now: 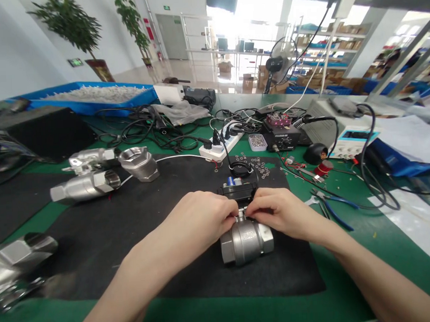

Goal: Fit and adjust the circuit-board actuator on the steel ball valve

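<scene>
A stainless steel valve body (246, 240) lies on the black mat (97, 242) in front of me. My left hand (199, 218) and my right hand (279, 210) meet over its top stem, fingers curled and pinched together there. What the fingertips pinch is too small to make out. Just behind the hands a black device (237, 188) with a cable sits on the mat. Small metal washers (260, 166) are scattered behind it.
More steel valve bodies (84, 185) lie at the left, with a hex fitting (140, 164) and another valve (16, 260) at the left edge. A power strip (221, 144), tangled cables, a soldering station (283, 134), blue-handled pliers (336, 210) and a blue tray (91, 97) stand behind.
</scene>
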Demonstrator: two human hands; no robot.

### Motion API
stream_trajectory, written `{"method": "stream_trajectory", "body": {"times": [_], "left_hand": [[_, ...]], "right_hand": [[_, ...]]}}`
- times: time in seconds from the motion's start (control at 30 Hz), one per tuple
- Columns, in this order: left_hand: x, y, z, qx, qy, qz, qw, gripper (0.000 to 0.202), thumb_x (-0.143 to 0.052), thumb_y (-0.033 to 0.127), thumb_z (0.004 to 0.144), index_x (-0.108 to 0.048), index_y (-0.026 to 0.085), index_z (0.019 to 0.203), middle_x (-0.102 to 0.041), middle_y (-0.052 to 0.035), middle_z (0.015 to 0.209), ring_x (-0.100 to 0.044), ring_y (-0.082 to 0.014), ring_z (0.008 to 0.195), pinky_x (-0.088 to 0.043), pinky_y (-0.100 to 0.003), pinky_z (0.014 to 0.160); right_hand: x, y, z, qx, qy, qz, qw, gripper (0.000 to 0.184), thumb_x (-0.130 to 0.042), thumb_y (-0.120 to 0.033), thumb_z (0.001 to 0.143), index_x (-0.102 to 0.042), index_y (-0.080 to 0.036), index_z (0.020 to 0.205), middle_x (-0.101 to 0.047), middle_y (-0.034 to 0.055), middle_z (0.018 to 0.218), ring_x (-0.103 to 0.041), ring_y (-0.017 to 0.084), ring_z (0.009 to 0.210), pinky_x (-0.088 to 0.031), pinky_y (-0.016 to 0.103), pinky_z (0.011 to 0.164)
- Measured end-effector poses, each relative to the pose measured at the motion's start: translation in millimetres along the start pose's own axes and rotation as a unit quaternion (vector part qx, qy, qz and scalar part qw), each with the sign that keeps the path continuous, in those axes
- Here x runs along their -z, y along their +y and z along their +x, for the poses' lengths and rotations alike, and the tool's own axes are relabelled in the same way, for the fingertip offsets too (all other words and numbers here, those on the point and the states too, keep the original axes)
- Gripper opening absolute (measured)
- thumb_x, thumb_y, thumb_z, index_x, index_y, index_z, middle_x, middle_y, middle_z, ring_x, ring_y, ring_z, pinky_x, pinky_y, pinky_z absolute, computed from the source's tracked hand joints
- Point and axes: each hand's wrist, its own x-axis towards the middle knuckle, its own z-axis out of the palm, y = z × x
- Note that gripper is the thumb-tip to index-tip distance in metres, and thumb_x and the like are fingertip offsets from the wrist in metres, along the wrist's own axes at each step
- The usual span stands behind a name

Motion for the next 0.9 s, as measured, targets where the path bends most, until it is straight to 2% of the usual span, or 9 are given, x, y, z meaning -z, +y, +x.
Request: {"method": "stream_trajectory", "body": {"times": [0.17,0.37,0.5,0.6,0.67,0.73,0.77,0.83,0.9], "left_hand": [[3.0,6,2,0.009,-0.005,0.028,1.000,0.021,-0.054,0.033,0.098,-0.071,0.024,0.089,-0.075,-0.0017,0.091,-0.071,-0.0162,0.082,-0.034,-0.027,0.068],[2.3,6,2,-0.011,-0.002,0.044,0.999,0.022,-0.052,0.033,0.100,-0.071,0.025,0.091,-0.074,0.0006,0.094,-0.071,-0.0148,0.084,-0.030,-0.028,0.065],[0.0,4,4,-0.011,0.006,0.053,0.998,0.022,-0.052,0.034,0.100,-0.072,0.027,0.093,-0.074,0.0023,0.093,-0.071,-0.0153,0.084,-0.026,-0.029,0.063],[0.0,3,3,-0.008,0.008,0.064,0.998,0.022,-0.053,0.036,0.100,-0.073,0.028,0.096,-0.073,0.0019,0.092,-0.070,-0.0159,0.082,-0.022,-0.030,0.060],[1.2,1,2,-0.030,0.007,0.053,0.998,0.021,-0.053,0.035,0.100,-0.074,0.030,0.098,-0.073,0.0021,0.091,-0.068,-0.0140,0.079,-0.022,-0.030,0.060],[3.3,-3,0,-0.055,0.001,0.038,0.998,0.021,-0.054,0.031,0.100,-0.075,0.032,0.098,-0.071,0.0028,0.089,-0.066,-0.0111,0.076,-0.023,-0.030,0.061],[4.5,-5,0,-0.065,-0.004,0.030,0.997,0.021,-0.055,0.029,0.100,-0.076,0.032,0.097,-0.071,0.0030,0.089,-0.065,-0.0099,0.075,-0.024,-0.030,0.061],[6.3,-7,-1,-0.071,-0.010,0.022,0.997,0.022,-0.056,0.026,0.098,-0.077,0.031,0.093,-0.070,0.0029,0.087,-0.064,-0.0088,0.074,-0.025,-0.029,0.061],[6.7,-8,-1,-0.070,-0.008,0.023,0.997,0.022,-0.058,0.024,0.097,-0.077,0.031,0.092,-0.070,0.0024,0.086,-0.063,-0.0088,0.073,-0.025,-0.030,0.061]], "right_hand": [[0,5,-2,0.044,-0.006,-0.108,0.993,0.021,-0.062,-0.024,0.102,-0.079,-0.029,0.112,-0.072,0.0014,0.103,-0.066,0.015,0.087,-0.043,0.027,0.073],[2,7,-2,0.100,0.011,-0.234,0.967,0.028,-0.058,-0.022,0.103,-0.076,-0.036,0.120,-0.068,0.0016,0.103,-0.059,0.016,0.086,-0.033,0.031,0.065],[-1,9,-2,0.097,0.042,-0.236,0.966,0.028,-0.060,-0.021,0.101,-0.078,-0.037,0.115,-0.064,0.0029,0.102,-0.055,0.015,0.082,-0.031,0.030,0.063],[1,11,-2,0.093,0.051,-0.169,0.980,0.025,-0.061,-0.021,0.101,-0.080,-0.033,0.112,-0.064,0.0033,0.100,-0.057,0.014,0.083,-0.037,0.028,0.066],[7,15,-2,0.078,0.051,-0.074,0.993,0.020,-0.064,-0.024,0.101,-0.080,-0.029,0.112,-0.066,0.0030,0.100,-0.061,0.014,0.086,-0.044,0.026,0.071],[16,24,0,0.035,0.076,-0.003,0.996,0.016,-0.067,-0.031,0.100,-0.079,-0.026,0.111,-0.069,0.0026,0.100,-0.064,0.014,0.087,-0.049,0.026,0.076],[19,31,2,0.003,0.100,-0.007,0.995,0.017,-0.067,-0.034,0.101,-0.078,-0.025,0.110,-0.070,0.0026,0.100,-0.065,0.015,0.087,-0.050,0.026,0.077],[23,49,6,-0.062,0.155,-0.089,0.982,0.020,-0.063,-0.037,0.102,-0.076,-0.023,0.109,-0.072,0.0042,0.104,-0.065,0.018,0.090,-0.052,0.030,0.080],[21,69,10,-0.095,0.168,-0.182,0.964,0.020,-0.064,-0.033,0.102,-0.076,-0.022,0.113,-0.071,0.0071,0.112,-0.063,0.022,0.102,-0.052,0.036,0.089]]}}
